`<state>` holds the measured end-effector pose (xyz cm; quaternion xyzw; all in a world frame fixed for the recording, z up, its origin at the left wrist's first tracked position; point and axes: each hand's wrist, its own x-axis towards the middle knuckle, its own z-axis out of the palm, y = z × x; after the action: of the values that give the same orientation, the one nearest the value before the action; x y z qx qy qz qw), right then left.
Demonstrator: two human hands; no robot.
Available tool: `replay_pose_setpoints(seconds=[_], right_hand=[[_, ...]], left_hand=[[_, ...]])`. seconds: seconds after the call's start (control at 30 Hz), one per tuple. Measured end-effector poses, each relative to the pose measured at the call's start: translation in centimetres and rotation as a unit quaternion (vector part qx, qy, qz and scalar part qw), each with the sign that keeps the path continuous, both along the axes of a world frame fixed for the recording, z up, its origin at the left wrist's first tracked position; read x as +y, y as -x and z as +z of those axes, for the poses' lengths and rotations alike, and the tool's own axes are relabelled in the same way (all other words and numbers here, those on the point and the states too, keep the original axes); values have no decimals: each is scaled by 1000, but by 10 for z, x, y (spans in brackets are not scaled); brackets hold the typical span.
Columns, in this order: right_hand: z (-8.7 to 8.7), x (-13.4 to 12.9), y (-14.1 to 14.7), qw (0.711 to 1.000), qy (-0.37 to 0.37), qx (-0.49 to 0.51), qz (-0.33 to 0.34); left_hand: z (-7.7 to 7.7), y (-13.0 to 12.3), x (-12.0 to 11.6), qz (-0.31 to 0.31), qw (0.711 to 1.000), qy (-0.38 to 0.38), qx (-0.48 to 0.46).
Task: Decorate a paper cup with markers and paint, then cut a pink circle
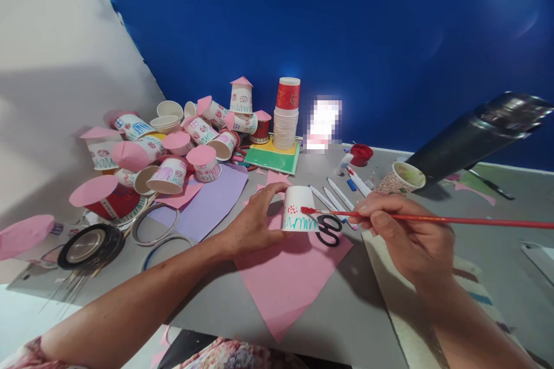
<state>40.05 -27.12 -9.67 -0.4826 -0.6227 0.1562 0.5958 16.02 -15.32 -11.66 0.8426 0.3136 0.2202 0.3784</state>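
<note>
My left hand [255, 219] is closed round the left side of an upside-down white paper cup [298, 199]. Green zigzag strokes run along the cup's lower rim, and red dots are clustered above them. In my right hand [402, 236] is a long red paintbrush [433, 219], pinched between thumb and fingers. Its red-loaded tip meets or nearly meets the cup's side beside the dots. Below the cup lies a sheet of pink paper [289, 288], with black-handled scissors [330, 230] partly behind the cup.
Decorated cups with pink paper roofs [202, 155] crowd the left. A cup stack [285, 127] stands at the back on a green and yellow pad [272, 158]. Markers [340, 193], a patterned cup [400, 179], a dark flask [467, 132] and a stained cloth [389, 277] lie to the right.
</note>
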Motion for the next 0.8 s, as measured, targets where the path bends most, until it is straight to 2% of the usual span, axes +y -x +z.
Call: replay_pose_setpoints(seconds=[0.17,0.8], right_hand=[[-3,-1,-2,1000,2,-1,-20],[-8,0,-7,999,-9,-1,-30]], left_hand=[[0,0,0,-1,1000,-4,-4],[-3,0,0,-10,1000,-16,-6]])
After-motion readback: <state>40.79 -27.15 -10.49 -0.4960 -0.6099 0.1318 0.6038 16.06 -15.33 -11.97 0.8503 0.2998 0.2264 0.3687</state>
